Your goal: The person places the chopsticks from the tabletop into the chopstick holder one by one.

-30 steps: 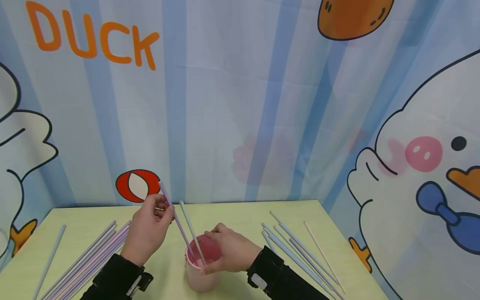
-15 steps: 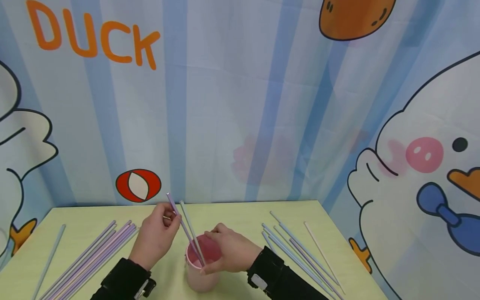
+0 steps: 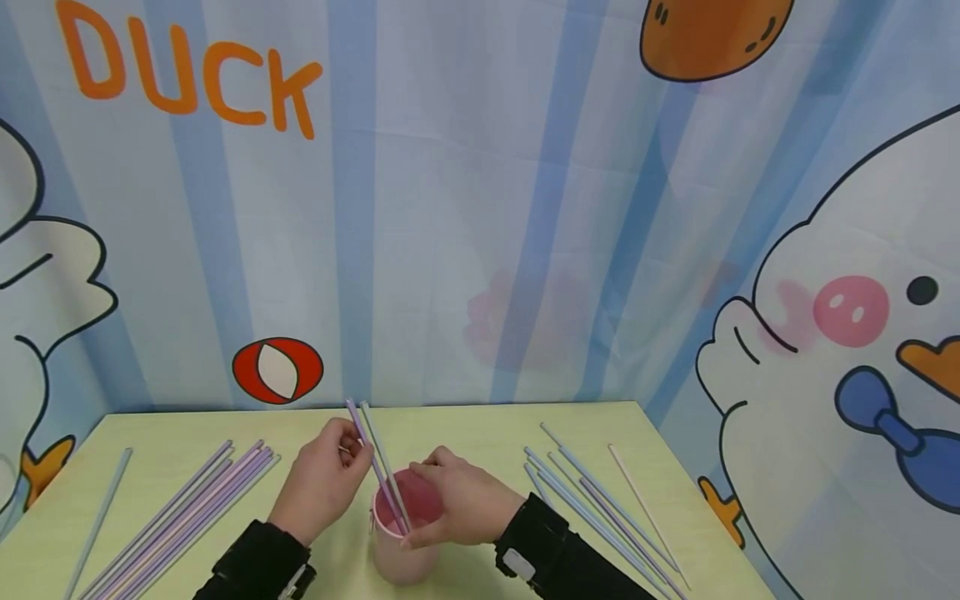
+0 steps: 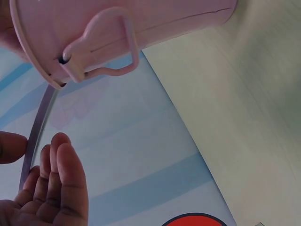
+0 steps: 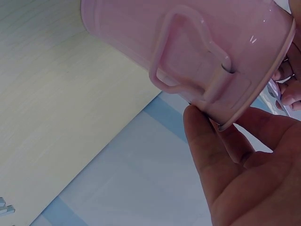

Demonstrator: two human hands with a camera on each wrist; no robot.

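My left hand [image 3: 322, 483] pinches a thin purple stick [image 3: 356, 417] between thumb and fingers near its top. The stick's lower end is inside a pink metal cup [image 3: 405, 560]. A pale grey-green stick [image 3: 382, 450] leans in the same cup, close beside the purple one. My right hand [image 3: 472, 502] grips the cup by its rim, thumb in front and fingers behind. The left wrist view shows the purple stick [image 4: 37, 122] between thumb and fingers, below the cup's wire handle [image 4: 134, 44]. Another handle [image 5: 160, 56] is in the right wrist view. The sticks' lower tips are hidden.
Left of the cup lies a bundle of purple, pink and pale sticks [image 3: 183, 525], with one lone grey-green stick [image 3: 100, 521] farther left. Several blue and purple sticks [image 3: 600, 512] and a pink one [image 3: 645, 508] lie at right. A duck-print curtain [image 3: 450, 208] hangs behind the table.
My left hand has moved right and down, lowering the purple stick deeper into the cup and bringing it nearer the pale stick. The right hand and cup have stayed put.
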